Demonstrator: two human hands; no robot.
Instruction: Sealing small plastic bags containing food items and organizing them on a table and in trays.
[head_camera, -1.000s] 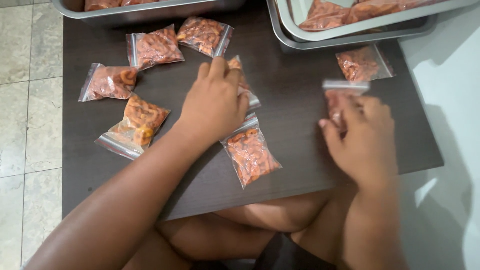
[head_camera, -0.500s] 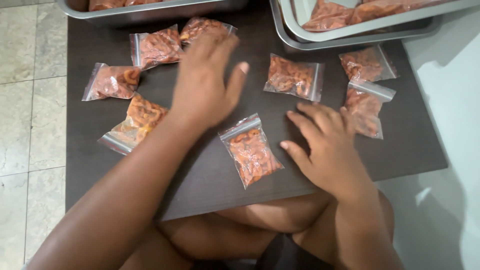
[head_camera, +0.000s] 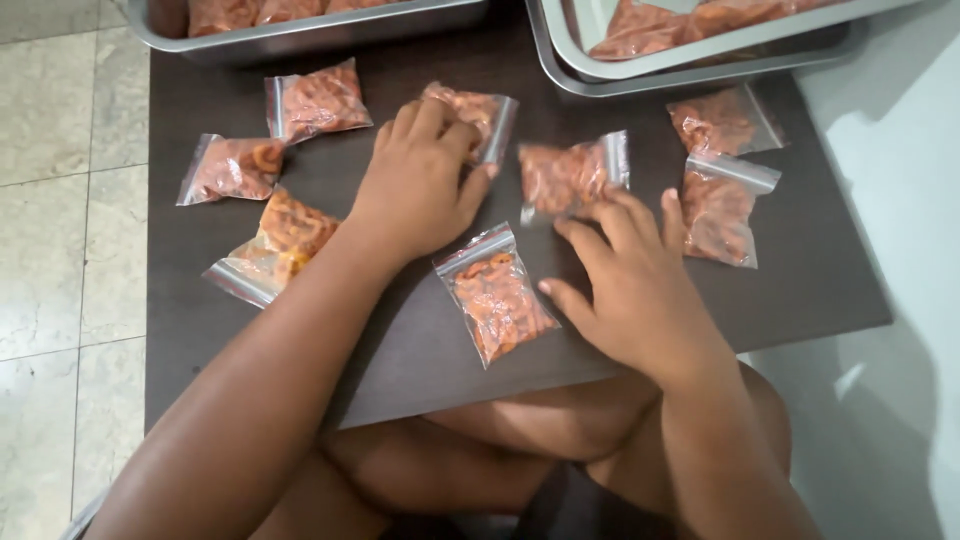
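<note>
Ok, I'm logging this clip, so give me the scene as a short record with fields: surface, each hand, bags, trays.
surface: dark brown wooden table
left hand: palm down, fingers on a small clear zip bag of orange snacks
right hand: fingertips touching another clear zip bag of orange snacks
loose bags: eight in all, flat on the table
trays: two steel trays at the far edge, holding more bags

Lighting: bright, even daylight. Shadows: soft, cast rightward onto the pale floor (head_camera: 900, 300). Glare: mild on metal trays (head_camera: 700, 60). Focus: slight motion blur.
</note>
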